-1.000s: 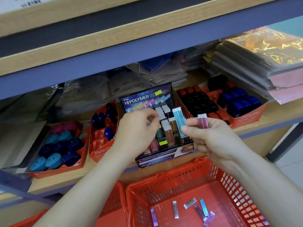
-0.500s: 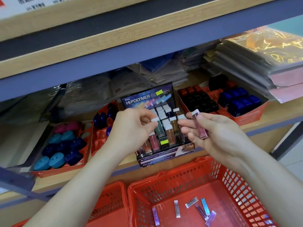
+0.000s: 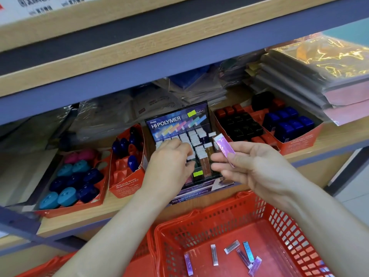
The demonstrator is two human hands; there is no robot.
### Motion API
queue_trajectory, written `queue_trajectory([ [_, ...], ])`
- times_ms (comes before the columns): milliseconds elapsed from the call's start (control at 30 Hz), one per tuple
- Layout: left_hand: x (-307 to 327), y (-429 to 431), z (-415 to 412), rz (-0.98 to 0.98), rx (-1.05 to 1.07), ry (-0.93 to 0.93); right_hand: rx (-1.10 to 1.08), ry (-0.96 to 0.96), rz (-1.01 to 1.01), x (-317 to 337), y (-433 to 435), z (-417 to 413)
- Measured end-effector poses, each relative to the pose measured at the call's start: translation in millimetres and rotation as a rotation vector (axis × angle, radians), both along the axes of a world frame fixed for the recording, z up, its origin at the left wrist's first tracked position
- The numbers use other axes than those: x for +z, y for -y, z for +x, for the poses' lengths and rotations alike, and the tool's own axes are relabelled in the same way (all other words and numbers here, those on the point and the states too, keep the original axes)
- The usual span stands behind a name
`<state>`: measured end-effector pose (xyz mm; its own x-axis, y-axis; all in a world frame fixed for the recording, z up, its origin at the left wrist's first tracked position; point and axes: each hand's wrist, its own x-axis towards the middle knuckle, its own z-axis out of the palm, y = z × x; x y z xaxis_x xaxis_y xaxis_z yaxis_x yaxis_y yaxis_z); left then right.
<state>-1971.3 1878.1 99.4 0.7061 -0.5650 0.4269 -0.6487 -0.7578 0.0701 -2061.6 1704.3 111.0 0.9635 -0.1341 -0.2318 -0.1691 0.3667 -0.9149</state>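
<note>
A black Hi-Polymer display box [image 3: 177,118] of slim erasers stands on the wooden shelf [image 3: 329,136]. My left hand [image 3: 171,162] reaches into the box, fingers curled down among the eraser tops; what they hold is hidden. My right hand [image 3: 257,166] is palm up just right of the box and pinches a slim pink-purple eraser [image 3: 224,147] between thumb and fingers. Below, a red basket [image 3: 201,218] holds several slim erasers [image 3: 246,254] on its floor.
Red cartons of sharpeners sit left [image 3: 127,176] and right [image 3: 299,138] of the box, and a tray of teal, blue and pink ones [image 3: 69,182] lies far left. Wrapped packets [image 3: 311,76] are stacked at the back right. A second red basket [image 3: 46,268] is at lower left.
The teal eraser my right hand held beside the pink one went back to the box. My right hand turned the pink eraser flat. My left hand moved lower into the box.
</note>
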Motion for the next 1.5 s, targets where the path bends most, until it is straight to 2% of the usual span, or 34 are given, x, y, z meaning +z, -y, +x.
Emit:
queue_trajectory([
  [67, -0.9, 0.9, -0.6, 0.000, 0.011, 0.002, -0.011, -0.012, -0.024, 1.2, 0.1, -1.9],
  [133, 3.8, 0.5, -3.6, -0.083, 0.025, -0.069, -0.013, -0.022, -0.072, 1.7, 0.3, -2.3],
  [200, 17.5, 0.0, -9.0, -0.281, 0.040, -0.270, 0.012, -0.015, -0.118, 2.2, -0.3, -2.5],
  [267, 33.8, -0.6, -15.1, -0.491, -0.018, -0.577, 0.046, 0.007, -0.152, 2.1, -2.3, -2.4],
  [300, 41.5, -0.1, -19.2, -0.555, -0.067, -0.711, 0.073, 0.021, -0.165, 2.5, -4.4, -2.5],
  [367, 51.0, 0.3, -25.6, -0.539, -0.130, -0.795, 0.135, 0.054, -0.169, 3.6, -9.9, -2.6],
  [467, 54.3, -3.5, -25.3, -0.588, -0.108, -0.743, 0.140, 0.075, -0.153, 5.3, -15.7, -2.5],
  [567, 58.9, -22.2, -10.6, -0.728, -0.011, -0.619, -0.024, 0.024, -0.242, 3.3, -10.2, -1.3],
  [667, 59.1, -41.4, -1.2, -0.663, 0.066, -0.497, -0.213, -0.015, -0.371, -1.9, 0.7, 0.8],
  [733, 51.6, -45.2, -4.4, -0.589, 0.096, -0.470, -0.261, -0.022, -0.427, -4.3, 4.8, 1.6],
  [833, 36.6, -43.0, -11.1, -0.476, 0.113, -0.416, -0.257, -0.013, -0.476, -7.0, 2.8, 3.0],
  [1000, 24.3, -38.8, -15.5, -0.402, 0.075, -0.324, -0.220, -0.015, -0.583, -14.6, -1.4, 5.9],
  [1167, 34.7, -58.8, -7.6, -0.500, 0.083, -0.261, -0.169, 0.004, -0.601, -16.4, -3.8, 6.0],
  [1400, 19.6, -73.1, -7.1, -0.422, 0.128, -0.304, -0.077, -0.034, -0.962, -30.6, -11.5, 11.2],
  [1500, 10.5, -69.7, -3.1, -0.362, 0.112, -0.245, -0.039, -0.025, -1.060, -35.3, -12.3, 11.7],
])
